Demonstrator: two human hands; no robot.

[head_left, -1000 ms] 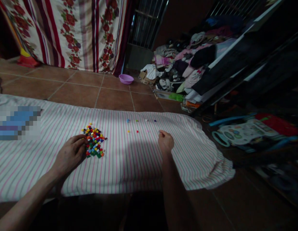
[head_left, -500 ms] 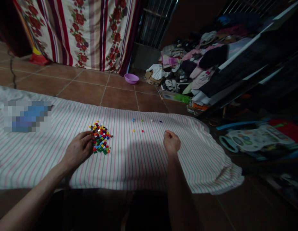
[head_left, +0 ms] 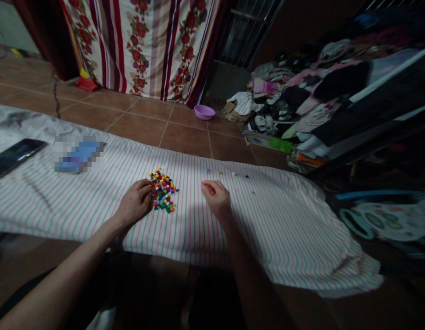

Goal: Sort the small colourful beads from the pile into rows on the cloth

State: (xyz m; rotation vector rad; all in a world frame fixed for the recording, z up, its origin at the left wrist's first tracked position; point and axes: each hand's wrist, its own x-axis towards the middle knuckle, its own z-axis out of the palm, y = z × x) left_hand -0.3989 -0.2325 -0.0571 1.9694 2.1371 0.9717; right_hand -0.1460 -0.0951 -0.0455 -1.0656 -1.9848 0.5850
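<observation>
A pile of small coloured cubes lies on the striped cloth. My left hand rests at the pile's left edge, its fingers bent and partly hidden by the hand; whether they hold a cube is unclear. To the right of the pile, my right hand is closed over the cloth with fingertips together, and anything between them is too small to make out. Beyond it, a blue piece, a green piece, a white piece and a dark blue piece form a spaced row. A pale piece lies nearer.
A dark phone and a blurred blue item lie on the cloth at the left. Past the cloth, a purple basin stands on the tiled floor. Heaped clothes are at the back right, near a baby walker.
My right hand has moved left toward the pile, leaving a pale piece in view where it was. My left hand stays by the pile. The camera view has shifted left, showing the phone.
</observation>
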